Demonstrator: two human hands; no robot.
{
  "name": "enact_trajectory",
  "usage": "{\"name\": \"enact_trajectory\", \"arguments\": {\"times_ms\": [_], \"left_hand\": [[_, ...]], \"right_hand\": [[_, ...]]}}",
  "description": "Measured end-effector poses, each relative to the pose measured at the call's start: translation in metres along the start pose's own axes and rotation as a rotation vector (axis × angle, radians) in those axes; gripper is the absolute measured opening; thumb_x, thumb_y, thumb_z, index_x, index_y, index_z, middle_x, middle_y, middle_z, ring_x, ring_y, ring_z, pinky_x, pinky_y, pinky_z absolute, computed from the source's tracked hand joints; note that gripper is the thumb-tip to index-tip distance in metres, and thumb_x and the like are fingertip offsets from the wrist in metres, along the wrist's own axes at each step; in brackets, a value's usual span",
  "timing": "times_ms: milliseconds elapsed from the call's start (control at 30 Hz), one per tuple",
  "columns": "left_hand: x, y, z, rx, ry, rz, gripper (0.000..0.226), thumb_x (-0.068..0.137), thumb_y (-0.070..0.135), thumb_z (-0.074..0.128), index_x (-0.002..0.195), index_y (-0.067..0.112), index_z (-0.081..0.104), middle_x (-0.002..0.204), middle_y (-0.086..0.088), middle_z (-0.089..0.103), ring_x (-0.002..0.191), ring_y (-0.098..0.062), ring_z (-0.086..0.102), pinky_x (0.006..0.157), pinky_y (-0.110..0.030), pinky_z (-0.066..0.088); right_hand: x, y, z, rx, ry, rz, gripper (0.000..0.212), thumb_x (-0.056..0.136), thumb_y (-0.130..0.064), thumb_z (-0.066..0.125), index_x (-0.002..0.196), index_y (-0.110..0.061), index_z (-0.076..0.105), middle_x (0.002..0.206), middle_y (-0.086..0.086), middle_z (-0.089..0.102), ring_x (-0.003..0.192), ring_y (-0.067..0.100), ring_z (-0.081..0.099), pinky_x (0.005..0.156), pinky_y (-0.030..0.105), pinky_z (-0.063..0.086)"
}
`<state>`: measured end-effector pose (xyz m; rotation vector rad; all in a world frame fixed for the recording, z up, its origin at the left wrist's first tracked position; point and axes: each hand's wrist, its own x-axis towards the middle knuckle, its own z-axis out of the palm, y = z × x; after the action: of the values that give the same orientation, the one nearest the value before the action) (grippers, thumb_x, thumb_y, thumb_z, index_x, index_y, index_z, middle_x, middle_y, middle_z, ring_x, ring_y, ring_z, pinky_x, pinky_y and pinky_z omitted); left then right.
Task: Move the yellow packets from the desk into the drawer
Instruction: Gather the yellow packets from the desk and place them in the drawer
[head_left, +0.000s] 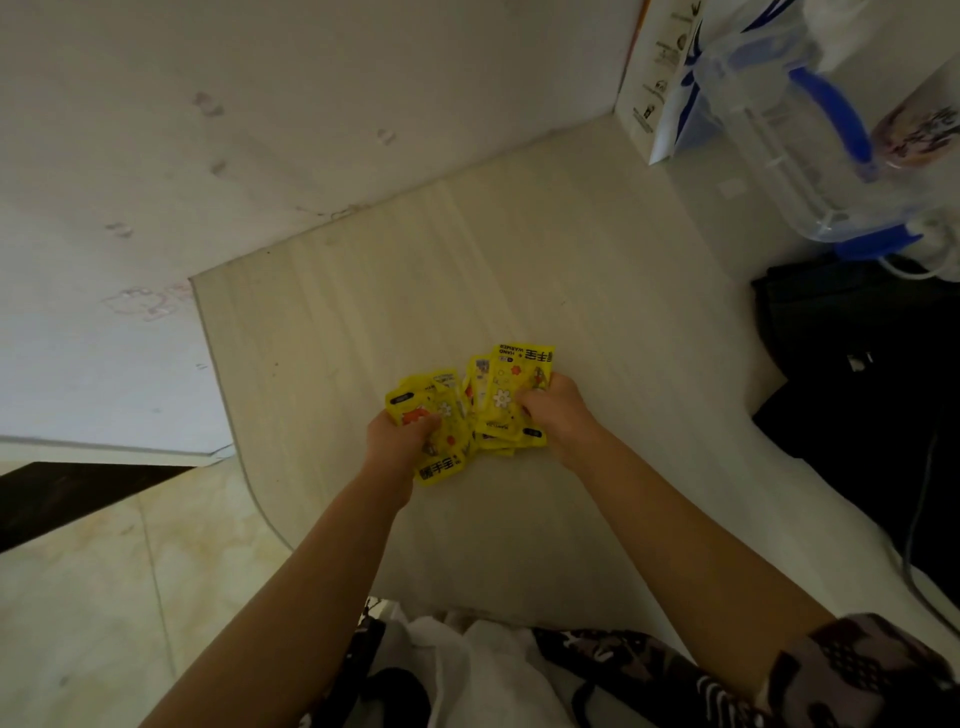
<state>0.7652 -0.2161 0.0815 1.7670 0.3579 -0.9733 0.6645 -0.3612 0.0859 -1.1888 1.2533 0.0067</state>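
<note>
We see both hands on the yellow packets (470, 410), which sit bunched in a loose pile mid-counter (332, 322), toward its near edge. Left hand (397, 441) has fingers curled around the left part of the pile; right hand (553, 410) has fingers curled over the right part, thumb side on the top packet. Both grip packets. The drawer is out of view. At the far right of the counter stand a clear jug with a blue handle (831, 114) and a white box (657, 78), with a black bag (852, 353) nearer, well apart from the pile.
</note>
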Motion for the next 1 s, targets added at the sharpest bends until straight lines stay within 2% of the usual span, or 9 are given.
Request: {"name": "enact_trajectory", "arguments": {"times_ms": [100,233,333,433,600,767,900,1000], "left_hand": [[-0.006,-0.002,-0.003,-0.026,-0.005,0.005,0.020,0.080,-0.001,0.068,0.092,0.014,0.065,0.099,-0.015,0.070,0.092,-0.035,0.069,0.084,-0.057,0.054],[-0.016,-0.004,-0.008,-0.054,-0.021,0.026,0.020,0.080,-0.003,0.067,0.093,0.012,0.065,0.098,-0.016,0.070,0.092,-0.036,0.068,0.083,-0.057,0.054],[-0.028,-0.007,-0.010,-0.056,-0.077,0.043,0.020,0.081,-0.003,0.067,0.094,0.011,0.066,0.101,-0.018,0.070,0.090,-0.036,0.068,0.080,-0.054,0.055],[-0.037,-0.011,-0.014,-0.035,-0.120,0.053,0.019,0.081,-0.003,0.066,0.093,0.011,0.065,0.101,-0.019,0.069,0.089,-0.035,0.068,0.077,-0.050,0.056],[-0.047,-0.018,-0.028,0.014,-0.190,0.034,0.017,0.082,-0.002,0.066,0.094,0.010,0.065,0.102,-0.020,0.070,0.091,-0.039,0.068,0.078,-0.052,0.056],[-0.051,-0.025,-0.053,0.104,-0.278,0.040,0.015,0.084,0.000,0.065,0.097,0.009,0.065,0.099,-0.018,0.070,0.090,-0.038,0.069,0.076,-0.051,0.057],[-0.054,-0.031,-0.080,0.188,-0.368,0.066,0.016,0.085,-0.001,0.064,0.098,0.008,0.065,0.099,-0.018,0.071,0.088,-0.037,0.069,0.077,-0.053,0.056],[-0.056,-0.037,-0.100,0.263,-0.434,0.099,0.019,0.083,0.000,0.066,0.102,0.006,0.065,0.102,-0.019,0.071,0.089,-0.036,0.070,0.080,-0.055,0.056]], "right_hand": [[-0.005,0.004,-0.009,0.033,0.000,-0.012,0.026,0.087,0.001,0.051,0.077,-0.022,0.061,0.081,0.000,0.063,0.071,0.013,0.060,0.065,0.027,0.052],[-0.015,0.014,-0.022,0.045,-0.012,-0.023,0.024,0.087,-0.002,0.054,0.082,-0.023,0.065,0.098,0.007,0.069,0.093,0.024,0.066,0.086,0.042,0.056],[-0.030,0.022,-0.031,0.027,-0.003,-0.039,0.022,0.087,-0.004,0.054,0.095,-0.020,0.066,0.106,0.010,0.070,0.099,0.026,0.067,0.089,0.046,0.055],[-0.047,0.033,-0.038,0.040,0.039,-0.047,0.022,0.089,-0.004,0.054,0.105,-0.015,0.065,0.107,0.010,0.070,0.098,0.026,0.067,0.086,0.043,0.056],[-0.080,0.051,-0.037,0.067,0.130,-0.019,0.023,0.090,-0.006,0.054,0.110,-0.011,0.064,0.107,0.009,0.069,0.098,0.027,0.067,0.085,0.043,0.056],[-0.123,0.070,-0.015,0.162,0.234,-0.043,0.019,0.091,-0.003,0.053,0.101,-0.017,0.062,0.098,0.006,0.067,0.089,0.024,0.064,0.076,0.034,0.053],[-0.156,0.098,0.016,0.267,0.348,-0.032,0.018,0.091,-0.003,0.053,0.096,-0.018,0.061,0.099,0.008,0.067,0.089,0.026,0.065,0.081,0.040,0.055],[-0.181,0.122,0.043,0.379,0.423,-0.018,0.018,0.091,-0.003,0.053,0.095,-0.018,0.063,0.098,0.008,0.068,0.087,0.025,0.066,0.076,0.038,0.055]]}}
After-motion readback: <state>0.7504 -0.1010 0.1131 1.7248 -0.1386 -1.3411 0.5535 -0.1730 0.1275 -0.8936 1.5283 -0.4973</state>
